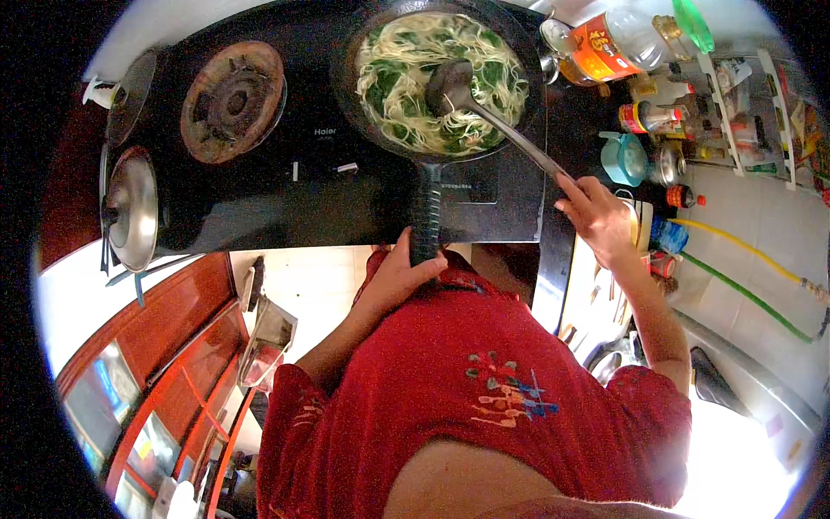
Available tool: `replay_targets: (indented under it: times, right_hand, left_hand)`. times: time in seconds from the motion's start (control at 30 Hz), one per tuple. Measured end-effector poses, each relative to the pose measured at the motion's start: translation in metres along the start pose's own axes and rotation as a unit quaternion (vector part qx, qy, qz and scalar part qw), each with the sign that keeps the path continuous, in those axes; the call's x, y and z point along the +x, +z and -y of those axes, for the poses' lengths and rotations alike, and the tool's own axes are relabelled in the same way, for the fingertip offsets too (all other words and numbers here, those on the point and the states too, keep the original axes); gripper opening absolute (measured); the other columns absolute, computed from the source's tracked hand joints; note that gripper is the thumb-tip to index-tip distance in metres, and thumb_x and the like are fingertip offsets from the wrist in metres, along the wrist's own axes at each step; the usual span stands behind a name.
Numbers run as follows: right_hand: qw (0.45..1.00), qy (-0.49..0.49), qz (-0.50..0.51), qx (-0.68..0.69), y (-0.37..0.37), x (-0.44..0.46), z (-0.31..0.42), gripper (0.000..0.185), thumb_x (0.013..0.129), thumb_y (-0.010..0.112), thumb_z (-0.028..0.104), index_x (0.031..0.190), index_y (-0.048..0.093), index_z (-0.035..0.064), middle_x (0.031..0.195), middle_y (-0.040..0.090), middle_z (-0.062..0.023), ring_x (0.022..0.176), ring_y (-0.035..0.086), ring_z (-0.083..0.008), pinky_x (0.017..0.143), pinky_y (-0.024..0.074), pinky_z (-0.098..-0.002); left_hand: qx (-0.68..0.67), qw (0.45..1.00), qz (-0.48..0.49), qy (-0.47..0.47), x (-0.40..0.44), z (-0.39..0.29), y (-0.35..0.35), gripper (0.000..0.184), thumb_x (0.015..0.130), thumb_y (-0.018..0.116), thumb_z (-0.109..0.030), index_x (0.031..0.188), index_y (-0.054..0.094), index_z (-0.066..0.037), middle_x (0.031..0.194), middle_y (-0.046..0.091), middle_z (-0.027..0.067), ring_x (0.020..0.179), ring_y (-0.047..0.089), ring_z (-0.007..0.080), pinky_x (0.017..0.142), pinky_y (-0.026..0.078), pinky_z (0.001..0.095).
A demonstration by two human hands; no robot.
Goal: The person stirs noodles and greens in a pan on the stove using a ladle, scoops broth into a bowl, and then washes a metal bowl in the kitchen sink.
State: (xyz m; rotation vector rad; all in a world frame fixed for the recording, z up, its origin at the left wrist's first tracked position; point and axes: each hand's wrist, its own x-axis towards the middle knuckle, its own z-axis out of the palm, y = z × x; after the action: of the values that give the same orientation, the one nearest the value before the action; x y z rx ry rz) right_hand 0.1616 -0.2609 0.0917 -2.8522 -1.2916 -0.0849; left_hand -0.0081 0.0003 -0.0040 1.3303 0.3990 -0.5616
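Note:
A dark wok point(341, 82) at the top centre holds pale noodles point(411, 48) and green leafy vegetables in liquid. Its ribbed black handle point(428, 203) points toward my body. My left hand point(412, 275) is wrapped round the lower end of that handle. With my right hand point(596, 216), to the right of the wok, I grip the long shaft of a metal ladle point(510, 134). The ladle's bowl rests among the noodles, right of the wok's middle.
Left of the wok is a rusty burner point(233, 102) on the black cooktop point(285, 208). A metal lid point(132, 209) stands at its left edge. Bottles, including an orange-labelled one point(605, 48), and a teal container point(622, 159) line the right side. Yellow and green hoses point(748, 246) hang beyond.

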Motion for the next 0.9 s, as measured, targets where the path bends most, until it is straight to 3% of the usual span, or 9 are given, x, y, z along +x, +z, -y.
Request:
replay_targets:
  times: [0.1, 0.2, 0.23, 0.37, 0.6, 0.73, 0.8, 0.9]
  right_hand:
    - [0.998, -0.016, 0.015, 0.056, 0.000, -0.002, 0.000, 0.042, 0.073, 0.066, 0.012, 0.113, 0.056, 0.0139, 0.082, 0.055, -0.0039, 0.059, 0.058, -0.0174, 0.049, 0.0475, -0.0275]
    - [0.995, -0.010, -0.045, 0.093, 0.012, 0.011, 0.018, 0.048, 0.074, 0.061, 0.010, 0.121, 0.050, 0.0161, 0.075, 0.050, -0.0037, 0.051, 0.054, -0.0207, 0.046, 0.0471, -0.0326]
    - [0.995, -0.008, -0.035, 0.090, 0.016, 0.012, 0.019, 0.051, 0.071, 0.063, 0.003, 0.119, 0.052, 0.0149, 0.082, 0.055, -0.0056, 0.058, 0.057, -0.0176, 0.047, 0.0475, -0.0281]
    - [0.999, -0.033, -0.040, 0.000, 0.035, 0.023, 0.008, 0.061, 0.063, 0.056, -0.004, 0.121, 0.051, 0.0156, 0.083, 0.052, -0.0046, 0.056, 0.055, -0.0170, 0.046, 0.0472, -0.0276]
    - [0.998, -0.007, -0.054, -0.017, 0.033, 0.044, -0.018, 0.055, 0.069, 0.056, -0.003, 0.119, 0.053, 0.0194, 0.080, 0.052, -0.0036, 0.060, 0.056, -0.0191, 0.049, 0.0475, -0.0306]
    - [0.983, 0.021, -0.054, 0.177, 0.044, 0.034, -0.033, 0.046, 0.079, 0.058, 0.004, 0.123, 0.050, 0.0163, 0.074, 0.050, -0.0007, 0.053, 0.048, -0.0141, 0.043, 0.0386, -0.0243]
    - [0.915, 0.162, 0.032, 0.367, 0.037, 0.027, -0.035, 0.044, 0.081, 0.057, 0.007, 0.124, 0.048, 0.0123, 0.071, 0.047, 0.0024, 0.050, 0.043, -0.0084, 0.041, 0.0317, -0.0208]
    - [0.767, 0.309, 0.085, 0.556, 0.006, 0.025, -0.024, 0.043, 0.084, 0.056, 0.009, 0.126, 0.045, 0.0064, 0.068, 0.045, 0.0058, 0.049, 0.036, -0.0017, 0.040, 0.0245, -0.0171]
  left_hand:
    - [-0.026, 1.000, 0.012, 0.002, -0.004, -0.008, 0.001, 0.064, 0.076, 0.065, -0.031, 0.122, 0.033, 0.000, 0.097, 0.055, 0.0080, 0.086, 0.053, 0.0159, 0.078, 0.042, 0.0274]
    - [-0.040, 0.999, 0.011, 0.004, -0.003, -0.003, 0.003, 0.061, 0.076, 0.065, -0.030, 0.120, 0.035, -0.001, 0.094, 0.055, 0.0067, 0.083, 0.053, 0.0150, 0.077, 0.043, 0.0268]
    - [-0.029, 1.000, 0.005, 0.000, -0.002, 0.000, 0.004, 0.059, 0.076, 0.065, -0.030, 0.118, 0.036, -0.001, 0.094, 0.055, 0.0063, 0.083, 0.053, 0.0149, 0.076, 0.043, 0.0269]
    - [-0.022, 1.000, 0.003, 0.008, 0.000, 0.002, 0.003, 0.058, 0.075, 0.066, -0.030, 0.117, 0.037, -0.002, 0.093, 0.055, 0.0062, 0.083, 0.054, 0.0150, 0.076, 0.043, 0.0274]
    - [-0.025, 1.000, 0.004, 0.017, -0.004, -0.008, 0.002, 0.057, 0.075, 0.066, -0.029, 0.116, 0.038, -0.002, 0.093, 0.055, 0.0059, 0.084, 0.053, 0.0142, 0.077, 0.042, 0.0274]
    - [-0.051, 0.999, 0.008, 0.016, -0.006, -0.011, 0.003, 0.055, 0.075, 0.067, -0.028, 0.115, 0.039, -0.002, 0.092, 0.055, 0.0049, 0.085, 0.053, 0.0130, 0.078, 0.042, 0.0270]
    - [-0.056, 0.998, 0.007, 0.013, -0.005, -0.012, 0.004, 0.054, 0.075, 0.067, -0.027, 0.115, 0.040, -0.003, 0.092, 0.055, 0.0046, 0.085, 0.052, 0.0126, 0.078, 0.042, 0.0265]
    - [-0.046, 0.999, 0.000, 0.022, -0.002, -0.007, 0.004, 0.053, 0.075, 0.067, -0.027, 0.113, 0.040, -0.003, 0.092, 0.054, 0.0042, 0.084, 0.052, 0.0122, 0.076, 0.043, 0.0258]
